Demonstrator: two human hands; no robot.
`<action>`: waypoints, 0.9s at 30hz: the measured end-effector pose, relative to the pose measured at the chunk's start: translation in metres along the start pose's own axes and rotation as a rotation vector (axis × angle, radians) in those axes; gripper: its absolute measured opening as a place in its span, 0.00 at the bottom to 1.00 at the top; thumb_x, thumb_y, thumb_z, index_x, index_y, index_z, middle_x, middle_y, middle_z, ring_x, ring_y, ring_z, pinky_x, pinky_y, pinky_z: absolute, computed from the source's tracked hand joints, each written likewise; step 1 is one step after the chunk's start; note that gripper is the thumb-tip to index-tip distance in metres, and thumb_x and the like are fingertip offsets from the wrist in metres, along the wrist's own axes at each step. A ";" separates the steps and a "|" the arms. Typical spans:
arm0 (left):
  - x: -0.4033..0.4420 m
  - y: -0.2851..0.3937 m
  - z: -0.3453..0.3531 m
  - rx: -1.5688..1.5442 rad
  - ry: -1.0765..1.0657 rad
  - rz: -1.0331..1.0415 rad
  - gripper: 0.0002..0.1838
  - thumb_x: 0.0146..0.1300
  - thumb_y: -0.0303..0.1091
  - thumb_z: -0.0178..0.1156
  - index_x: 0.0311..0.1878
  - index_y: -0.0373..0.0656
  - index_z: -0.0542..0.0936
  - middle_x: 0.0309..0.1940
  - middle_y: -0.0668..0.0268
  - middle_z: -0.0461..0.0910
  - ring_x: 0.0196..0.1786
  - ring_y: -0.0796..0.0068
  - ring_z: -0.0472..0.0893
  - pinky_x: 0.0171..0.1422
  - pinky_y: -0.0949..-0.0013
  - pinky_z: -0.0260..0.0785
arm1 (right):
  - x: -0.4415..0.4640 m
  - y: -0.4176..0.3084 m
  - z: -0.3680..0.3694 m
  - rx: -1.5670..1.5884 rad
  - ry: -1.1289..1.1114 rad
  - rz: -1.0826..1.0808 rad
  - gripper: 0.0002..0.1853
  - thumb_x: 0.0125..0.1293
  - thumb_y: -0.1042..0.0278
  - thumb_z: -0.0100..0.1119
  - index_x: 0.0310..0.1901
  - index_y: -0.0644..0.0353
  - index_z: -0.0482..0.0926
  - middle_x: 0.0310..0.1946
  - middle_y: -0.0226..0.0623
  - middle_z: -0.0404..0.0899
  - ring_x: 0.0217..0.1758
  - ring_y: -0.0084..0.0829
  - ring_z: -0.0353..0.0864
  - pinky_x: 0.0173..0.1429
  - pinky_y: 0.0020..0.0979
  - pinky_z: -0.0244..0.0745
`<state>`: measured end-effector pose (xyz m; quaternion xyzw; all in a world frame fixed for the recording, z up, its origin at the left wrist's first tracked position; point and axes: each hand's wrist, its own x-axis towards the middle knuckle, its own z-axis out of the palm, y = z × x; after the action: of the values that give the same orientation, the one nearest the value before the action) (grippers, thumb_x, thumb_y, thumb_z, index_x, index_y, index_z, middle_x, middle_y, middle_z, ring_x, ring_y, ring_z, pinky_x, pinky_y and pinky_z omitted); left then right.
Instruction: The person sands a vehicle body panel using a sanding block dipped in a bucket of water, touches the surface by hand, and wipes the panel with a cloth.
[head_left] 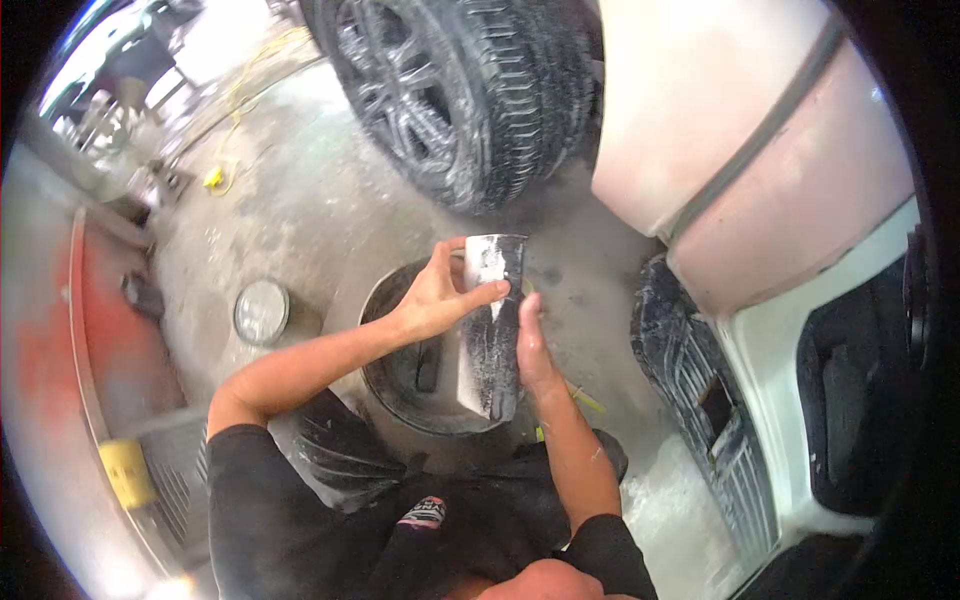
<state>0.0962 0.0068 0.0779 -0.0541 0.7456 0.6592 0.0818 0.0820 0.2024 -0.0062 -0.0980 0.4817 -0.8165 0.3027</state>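
In front of my chest I hold a long, narrow dark sanding block (490,345), smeared with white dust and upright in view. My left hand (440,298) grips its upper left side, thumb across the dusty face and fingers mostly behind. Along the right edge lies my right hand (534,345), thumb pointing up; its other fingers are hidden behind the block. Below the block is a round dark tub (372,385), with a dark object (428,365) inside that I cannot make out.
A car wheel (430,100) stands ahead. To the right are a car body panel (750,130) and a dusty ribbed step (690,370). A metal can (262,312) sits on the floor at left, near a red-smeared panel (110,320). A yellow cord (235,115) trails further off.
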 end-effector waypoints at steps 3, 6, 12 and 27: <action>0.014 0.006 -0.021 -0.088 -0.080 -0.052 0.52 0.69 0.49 0.76 0.82 0.33 0.54 0.60 0.46 0.80 0.56 0.63 0.85 0.60 0.62 0.82 | 0.011 -0.023 0.029 0.033 0.041 0.101 0.43 0.84 0.29 0.37 0.77 0.64 0.69 0.67 0.51 0.80 0.65 0.42 0.84 0.69 0.45 0.82; 0.024 0.003 -0.037 -0.276 -0.099 0.036 0.48 0.74 0.44 0.71 0.84 0.36 0.52 0.62 0.45 0.78 0.53 0.65 0.85 0.55 0.65 0.82 | 0.018 -0.035 0.036 0.361 -0.046 0.097 0.49 0.80 0.23 0.36 0.77 0.67 0.69 0.64 0.55 0.81 0.61 0.51 0.87 0.65 0.54 0.84; 0.028 -0.026 -0.050 -0.121 -0.030 0.300 0.36 0.80 0.35 0.64 0.82 0.34 0.61 0.62 0.51 0.78 0.47 0.74 0.85 0.51 0.67 0.80 | 0.013 -0.038 0.065 0.495 0.041 -0.047 0.49 0.79 0.23 0.37 0.76 0.68 0.68 0.63 0.57 0.82 0.60 0.51 0.88 0.65 0.55 0.84; 0.039 -0.293 0.107 1.059 -1.295 0.256 0.31 0.74 0.55 0.59 0.69 0.42 0.80 0.69 0.45 0.79 0.71 0.39 0.78 0.75 0.39 0.68 | -0.065 0.029 0.084 -1.006 1.205 0.067 0.38 0.74 0.39 0.64 0.77 0.55 0.75 0.63 0.57 0.83 0.69 0.57 0.81 0.72 0.51 0.76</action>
<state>0.1184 0.0775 -0.2272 0.4648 0.7622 0.1280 0.4321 0.1831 0.1696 0.0212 0.2513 0.8774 -0.4032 -0.0671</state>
